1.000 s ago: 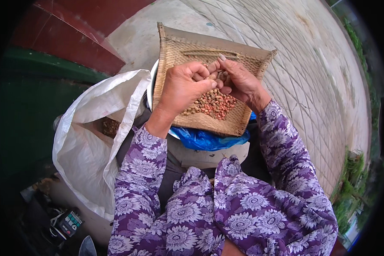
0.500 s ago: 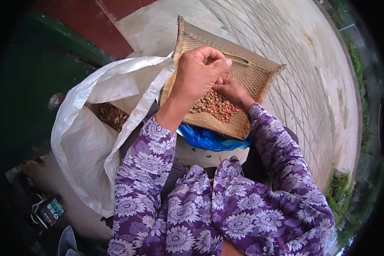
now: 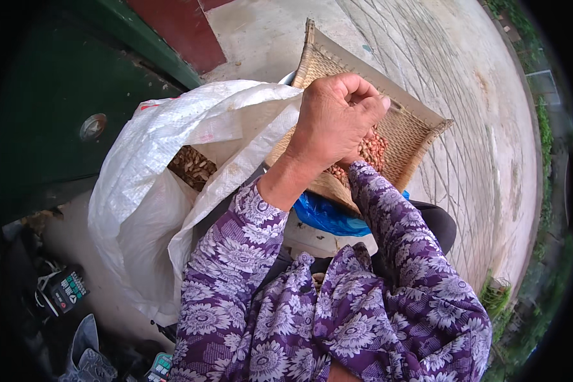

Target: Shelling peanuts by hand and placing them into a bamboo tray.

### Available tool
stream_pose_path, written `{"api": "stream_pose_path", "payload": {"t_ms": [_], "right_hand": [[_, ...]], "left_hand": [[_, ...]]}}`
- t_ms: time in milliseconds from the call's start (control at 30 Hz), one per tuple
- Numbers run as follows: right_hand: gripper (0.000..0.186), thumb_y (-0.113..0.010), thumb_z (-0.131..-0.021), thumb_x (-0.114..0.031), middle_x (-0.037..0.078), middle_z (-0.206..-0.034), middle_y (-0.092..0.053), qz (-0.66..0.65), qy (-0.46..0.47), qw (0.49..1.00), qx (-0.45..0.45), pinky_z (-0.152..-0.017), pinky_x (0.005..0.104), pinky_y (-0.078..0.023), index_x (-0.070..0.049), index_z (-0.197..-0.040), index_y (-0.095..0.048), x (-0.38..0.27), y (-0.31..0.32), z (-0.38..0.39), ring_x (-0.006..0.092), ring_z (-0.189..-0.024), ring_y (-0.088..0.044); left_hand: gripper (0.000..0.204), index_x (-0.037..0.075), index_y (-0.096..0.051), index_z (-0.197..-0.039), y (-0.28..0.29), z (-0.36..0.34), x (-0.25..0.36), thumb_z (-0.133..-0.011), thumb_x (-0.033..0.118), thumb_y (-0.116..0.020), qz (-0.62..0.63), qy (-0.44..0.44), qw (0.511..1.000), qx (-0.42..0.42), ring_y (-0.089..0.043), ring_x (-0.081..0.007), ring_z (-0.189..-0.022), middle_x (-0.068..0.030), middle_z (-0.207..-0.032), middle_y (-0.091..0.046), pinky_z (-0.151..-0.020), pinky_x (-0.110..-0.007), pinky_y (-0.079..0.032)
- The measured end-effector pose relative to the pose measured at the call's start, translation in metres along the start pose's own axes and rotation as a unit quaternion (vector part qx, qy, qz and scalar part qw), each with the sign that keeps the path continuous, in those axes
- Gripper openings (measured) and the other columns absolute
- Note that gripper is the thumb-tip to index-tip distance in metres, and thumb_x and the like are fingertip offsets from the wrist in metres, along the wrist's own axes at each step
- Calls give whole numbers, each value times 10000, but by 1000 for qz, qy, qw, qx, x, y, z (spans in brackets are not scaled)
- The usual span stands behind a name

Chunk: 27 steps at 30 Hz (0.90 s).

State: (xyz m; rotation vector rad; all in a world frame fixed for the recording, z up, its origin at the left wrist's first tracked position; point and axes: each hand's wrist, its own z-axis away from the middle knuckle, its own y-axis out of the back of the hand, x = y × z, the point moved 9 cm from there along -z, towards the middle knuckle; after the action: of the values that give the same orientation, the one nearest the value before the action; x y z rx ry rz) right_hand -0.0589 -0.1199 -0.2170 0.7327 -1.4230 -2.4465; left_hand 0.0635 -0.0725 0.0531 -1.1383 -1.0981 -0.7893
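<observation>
My left hand (image 3: 337,118) is raised over a woven basket tray (image 3: 426,127), with thumb and forefinger pinched together. Whatever may be in the pinch is too small or hidden to make out. Behind and below its wrist is my right hand (image 3: 350,159), mostly covered, its fingers out of sight. Reddish shelled peanuts (image 3: 374,150) lie in the tray near both hands. To the left, a large white woven sack (image 3: 130,172) stands with its mouth wide, and unshelled peanuts (image 3: 193,167) show inside.
A blue plastic bag (image 3: 331,216) bulges under the tray's near edge. Beyond the sack is a dark green door or panel (image 3: 51,114). A dark printed bag or box (image 3: 67,290) sits on the lower left floor. Scored concrete (image 3: 471,153) stretches away at right.
The whole view has shifted, so tray and sack appear farther right. My right hand has moved in behind my left wrist and is now mostly hidden. The left hand stays pinched.
</observation>
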Motion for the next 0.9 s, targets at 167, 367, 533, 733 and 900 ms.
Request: {"api": "stream_pose_path", "payload": {"t_ms": [167, 367, 533, 733, 900], "right_hand": [[291, -709, -634, -269, 171, -695, -634, -204, 83, 964, 153, -623, 369, -486, -1, -734, -659, 85, 4, -34, 255, -658, -626], [183, -661, -793, -181, -16, -594, -524, -441, 21, 897, 18, -435, 197, -319, -1, -795, -628, -23, 186, 54, 38, -497, -420], [166, -657, -806, -161, -21, -672, -564, -407, 98, 904, 90, -497, 182, -389, 1, -824, -621, -52, 233, 111, 28, -591, -482], [175, -660, -809, -148, -24, -683, -574, -413, 157, 892, 101, -548, 184, -422, 19, -842, -615, -52, 228, 122, 31, -635, -505], [277, -663, -810, -224, -21, -710, -583, -467, 95, 877, 64, -549, 201, -415, 7, -960, -635, -43, 220, 123, 34, -652, -499]], "left_hand": [[141, -15, -602, -814, -17, -6, -7, -814, 120, -641, -8, -9, 1000, -29, -521, -35, -519, 3, -627, -568, -448, -156, -416], [230, 3, -592, -802, -1, -7, -33, -825, 227, -639, -87, -16, 996, 22, -506, -37, -495, -6, -609, -564, -427, -162, -411], [256, 23, -573, -788, -22, -2, -63, -836, 269, -628, -1, 115, 993, -35, -512, -57, -485, -25, -638, -568, -421, -167, -422], [138, 37, -570, -819, -40, 7, -89, -838, 167, -612, 189, 221, 952, -94, -537, -88, -512, -39, -688, -582, -442, -209, -439], [54, 48, -561, -858, -35, 5, -87, -836, 87, -591, 210, 200, 953, -84, -563, -106, -580, -40, -720, -598, -517, -224, -460]]}}
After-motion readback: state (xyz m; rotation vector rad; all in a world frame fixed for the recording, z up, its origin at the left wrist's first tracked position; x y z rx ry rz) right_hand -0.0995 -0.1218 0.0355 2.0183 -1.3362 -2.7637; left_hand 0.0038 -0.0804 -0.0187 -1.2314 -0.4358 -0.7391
